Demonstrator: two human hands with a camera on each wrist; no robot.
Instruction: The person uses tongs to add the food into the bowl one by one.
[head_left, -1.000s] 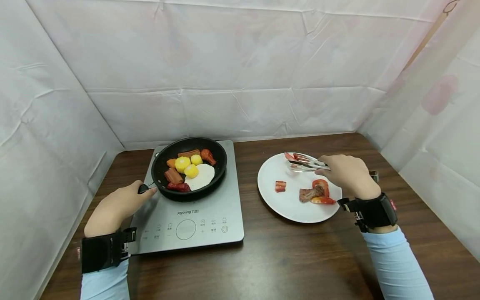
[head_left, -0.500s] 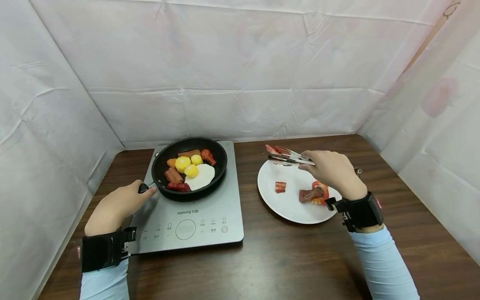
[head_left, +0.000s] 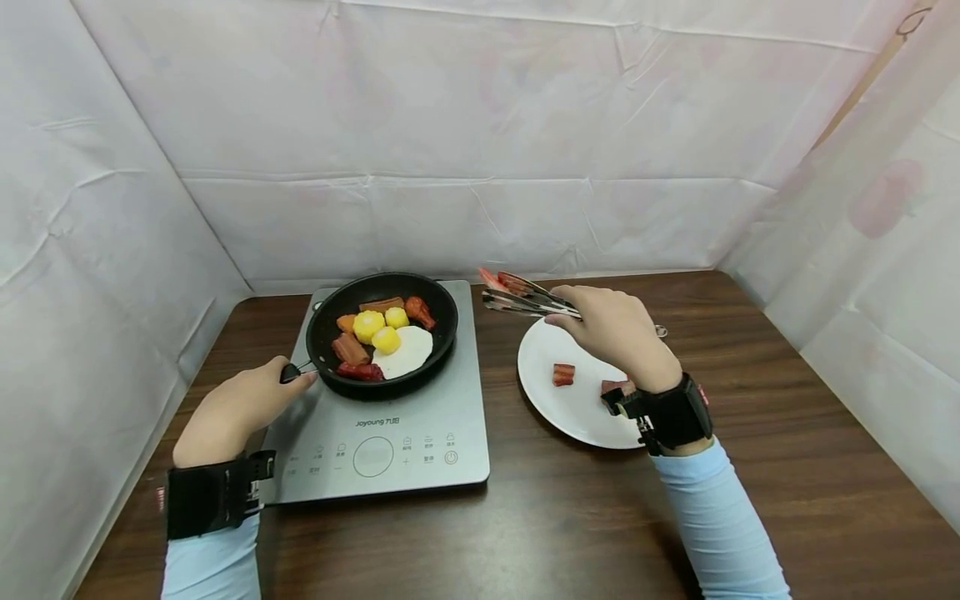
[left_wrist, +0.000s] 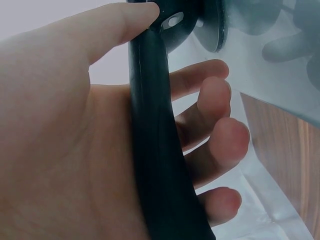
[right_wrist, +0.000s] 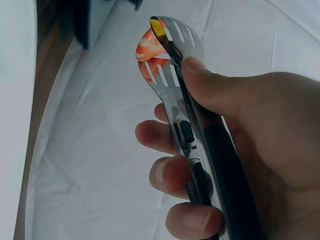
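In the head view my left hand (head_left: 238, 410) grips the handle of a black frying pan (head_left: 447, 333). The left wrist view shows the fingers curled around that dark handle (left_wrist: 155, 115), thumb near its pan end. Inside the pan lie a fried egg (head_left: 408, 352), yellow corn pieces (head_left: 368, 326), sausage-like pieces and a small drumstick (head_left: 418, 310). My right hand (head_left: 618, 335) holds slotted metal tongs (head_left: 528, 302) over the table's back, between pan and plate. Pinched in the tongs' tips is an orange-and-white shrimp (right_wrist: 150, 46), partly hidden by the slotted ends.
Under the pan is a silver induction cooker (head_left: 450, 417). A white plate (head_left: 551, 408) to its right bears a bacon piece (head_left: 563, 374) and a meat piece (head_left: 617, 387), partly covered by the right wrist. White cloth walls (head_left: 450, 225) bound the brown table (head_left: 540, 533).
My right hand has carried the tongs and shrimp up off the plate and leftward, toward the pan. The left hand and pan stay in place.
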